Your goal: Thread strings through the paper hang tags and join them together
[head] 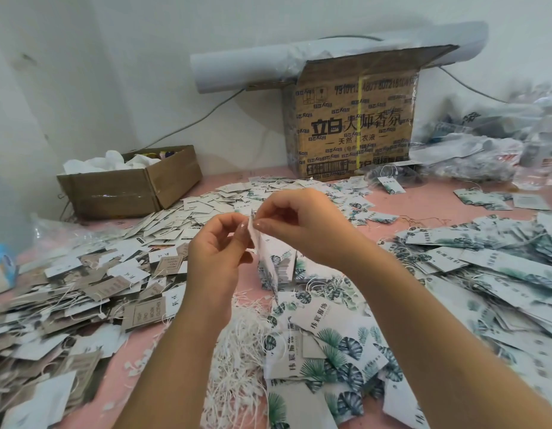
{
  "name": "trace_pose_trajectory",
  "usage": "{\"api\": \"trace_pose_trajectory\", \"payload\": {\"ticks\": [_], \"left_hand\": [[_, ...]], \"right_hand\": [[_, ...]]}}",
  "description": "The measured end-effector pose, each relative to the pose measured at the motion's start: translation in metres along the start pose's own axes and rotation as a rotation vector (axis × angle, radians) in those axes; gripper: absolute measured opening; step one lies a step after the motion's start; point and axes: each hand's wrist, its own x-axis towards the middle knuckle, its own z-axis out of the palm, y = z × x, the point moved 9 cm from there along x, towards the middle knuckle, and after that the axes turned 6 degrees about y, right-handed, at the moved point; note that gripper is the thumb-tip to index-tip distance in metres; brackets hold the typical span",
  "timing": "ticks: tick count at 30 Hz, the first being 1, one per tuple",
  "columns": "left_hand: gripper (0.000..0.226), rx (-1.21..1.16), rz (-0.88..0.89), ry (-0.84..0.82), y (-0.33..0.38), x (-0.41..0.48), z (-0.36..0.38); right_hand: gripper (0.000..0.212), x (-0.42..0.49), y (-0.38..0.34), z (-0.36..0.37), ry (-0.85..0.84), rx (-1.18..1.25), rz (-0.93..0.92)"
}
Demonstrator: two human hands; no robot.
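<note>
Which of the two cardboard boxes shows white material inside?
The low plain box on the left; the tall printed box at the back hides its contents.

two bare forearms run up from the lower edge of the view to the left hand [217, 246] and the right hand [299, 224]. both arms are uncovered as far as they show, with smooth skin and slim wrists. the fingernails are rounded, fairly long and glossy, with a pale natural sheen; the two thumbnails show plainest.
</note>
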Motion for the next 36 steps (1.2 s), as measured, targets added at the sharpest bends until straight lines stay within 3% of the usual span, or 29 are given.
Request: {"api": "trace_pose_trajectory", "payload": {"ticks": [3, 9, 20, 28, 32, 36], "left_hand": [[0.025, -0.042, -0.055, 0.036, -0.003, 0.0, 0.0], [0.017, -0.236, -0.091, 0.177, -0.002, 0.005, -0.017], [0.019, -0.187, -0.099, 0.228, -0.007, 0.005, -0.023], [0.013, -0.167, -0.097, 0.298, -0.01, 0.005, -0.031], [0.013, -0.105, -0.101, 0.232, -0.01, 0.004, -0.025], [0.015, 0.036, -0.044, 0.104, -0.002, 0.001, -0.009]], "right_hand": [[0.009, -0.001, 0.014, 0.001, -0.033, 0.006, 0.074], [0.017, -0.003, 0.051, -0.017, -0.014, 0.019, 0.261], [0.022, -0.012, 0.082, -0.038, 0.036, 0.088, 0.442], [0.014, -0.013, 0.082, -0.056, 0.14, 0.171, 0.416], [0.025, -0.008, 0.065, -0.051, 0.128, 0.187, 0.323], [0.016, -0.005, 0.046, -0.033, 0.068, 0.294, 0.27]]}}
